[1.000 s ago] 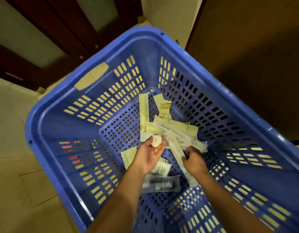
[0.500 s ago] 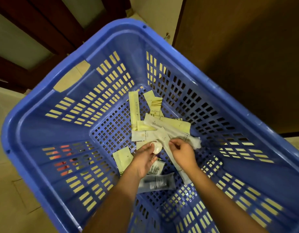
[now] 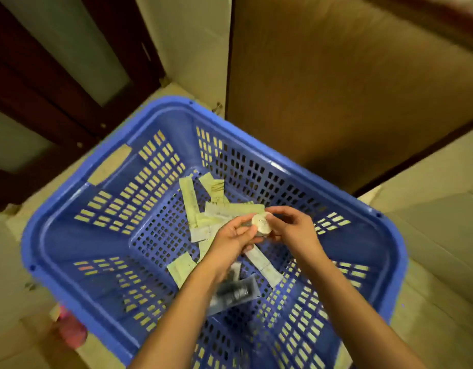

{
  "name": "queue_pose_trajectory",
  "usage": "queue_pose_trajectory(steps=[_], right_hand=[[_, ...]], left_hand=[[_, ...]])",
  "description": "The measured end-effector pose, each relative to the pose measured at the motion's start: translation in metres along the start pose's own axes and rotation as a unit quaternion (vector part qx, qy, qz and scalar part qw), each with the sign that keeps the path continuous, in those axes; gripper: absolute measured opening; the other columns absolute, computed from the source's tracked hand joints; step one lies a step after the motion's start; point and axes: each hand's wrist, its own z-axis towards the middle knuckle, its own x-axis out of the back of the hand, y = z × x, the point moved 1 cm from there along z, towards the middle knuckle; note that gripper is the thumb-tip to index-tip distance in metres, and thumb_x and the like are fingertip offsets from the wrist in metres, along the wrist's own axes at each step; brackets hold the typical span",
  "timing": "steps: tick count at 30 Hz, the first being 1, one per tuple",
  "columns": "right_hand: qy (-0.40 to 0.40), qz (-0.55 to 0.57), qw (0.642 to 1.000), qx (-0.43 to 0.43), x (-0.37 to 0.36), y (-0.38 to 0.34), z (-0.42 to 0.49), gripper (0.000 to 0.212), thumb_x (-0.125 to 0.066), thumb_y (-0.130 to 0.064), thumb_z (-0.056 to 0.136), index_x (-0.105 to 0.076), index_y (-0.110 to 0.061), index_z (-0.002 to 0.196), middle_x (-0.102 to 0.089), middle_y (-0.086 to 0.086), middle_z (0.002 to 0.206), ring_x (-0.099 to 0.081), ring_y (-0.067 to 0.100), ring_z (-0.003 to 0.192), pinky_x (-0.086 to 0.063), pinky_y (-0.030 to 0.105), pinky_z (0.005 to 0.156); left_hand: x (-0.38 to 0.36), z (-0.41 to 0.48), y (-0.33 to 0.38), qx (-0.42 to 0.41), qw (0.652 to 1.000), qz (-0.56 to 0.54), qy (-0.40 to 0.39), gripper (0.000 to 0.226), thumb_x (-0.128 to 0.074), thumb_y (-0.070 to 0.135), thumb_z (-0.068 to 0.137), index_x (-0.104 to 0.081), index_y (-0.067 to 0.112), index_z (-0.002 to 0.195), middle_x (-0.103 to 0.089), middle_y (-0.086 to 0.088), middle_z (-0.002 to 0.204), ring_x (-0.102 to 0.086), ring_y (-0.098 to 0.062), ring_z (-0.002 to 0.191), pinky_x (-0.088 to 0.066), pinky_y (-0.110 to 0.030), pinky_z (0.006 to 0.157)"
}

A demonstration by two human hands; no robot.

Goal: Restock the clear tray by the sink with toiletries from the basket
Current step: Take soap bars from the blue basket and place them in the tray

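Observation:
A blue slotted plastic basket [image 3: 70, 243] stands on the floor below me. Several pale yellow and white toiletry sachets [image 3: 188, 198] lie on its bottom, with a dark sachet [image 3: 235, 292] nearer to me. Both hands meet over the middle of the basket around a small round white toiletry [image 3: 261, 222]. My left hand [image 3: 230, 235] grips it from the left with curled fingers. My right hand [image 3: 291, 227] pinches it from the right. The clear tray and the sink are out of view.
A dark wooden door [image 3: 57, 83] with frosted panes is at the back left. A brown wooden panel [image 3: 350, 89] rises at the back right. Beige floor tiles [image 3: 443, 235] surround the basket. Something pink [image 3: 70, 331] lies by the basket's near left corner.
My right hand left the long white sachet and came up to the round toiletry held by my left hand. Both hands rose above the sachets. The view pulled back from the basket.

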Motion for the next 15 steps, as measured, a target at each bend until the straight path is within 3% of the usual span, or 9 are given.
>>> queue_pose_trajectory(steps=[2,4,7,12,15], right_hand=[[-0.016,0.043,0.999,0.028,0.008,-0.030,-0.041,0.015,-0.057,0.000,0.089,-0.067,-0.010,0.093,-0.066,0.008,0.082,-0.064,0.007,0.062,-0.056,0.020,0.058],[-0.044,0.060,0.995,0.062,0.016,-0.052,-0.085,0.025,-0.062,0.004,0.084,-0.068,-0.018,0.094,-0.066,0.008,0.089,-0.067,0.014,0.073,-0.058,0.025,0.067],[-0.057,0.079,0.988,0.120,0.027,-0.077,-0.165,0.037,-0.073,-0.001,0.068,-0.066,-0.021,0.098,-0.069,0.004,0.086,-0.069,0.017,0.075,-0.056,0.024,0.066],[-0.006,0.114,0.981,0.158,0.050,-0.086,-0.287,0.043,-0.076,0.000,0.062,-0.063,-0.017,0.099,-0.070,-0.001,0.079,-0.070,0.014,0.067,-0.057,0.021,0.063],[0.035,0.121,0.978,0.164,0.074,-0.079,-0.346,0.047,-0.077,-0.001,0.057,-0.064,-0.018,0.099,-0.069,-0.002,0.078,-0.069,0.015,0.067,-0.057,0.023,0.065]], left_hand=[[-0.011,-0.037,0.029,-0.065,0.997,0.021,-0.028,0.029,-0.053,0.006,0.093,-0.057,0.021,0.117,-0.074,0.000,0.088,-0.071,-0.010,0.076,-0.050,-0.014,0.065],[-0.023,-0.079,0.053,-0.112,0.991,0.048,-0.057,0.028,-0.052,0.004,0.092,-0.059,0.022,0.113,-0.075,0.004,0.084,-0.071,-0.010,0.076,-0.052,-0.014,0.066],[-0.044,-0.151,0.077,-0.163,0.978,0.086,-0.093,0.026,-0.052,0.002,0.092,-0.060,0.021,0.107,-0.074,0.007,0.076,-0.069,-0.004,0.068,-0.050,-0.011,0.064],[-0.082,-0.247,0.078,-0.198,0.954,0.157,-0.163,0.025,-0.054,0.005,0.091,-0.064,0.023,0.104,-0.070,-0.002,0.086,-0.065,-0.008,0.077,-0.053,-0.018,0.073],[-0.113,-0.287,0.067,-0.203,0.934,0.198,-0.216,0.026,-0.055,0.005,0.091,-0.065,0.026,0.103,-0.065,-0.003,0.080,-0.062,-0.010,0.079,-0.053,-0.025,0.081]])
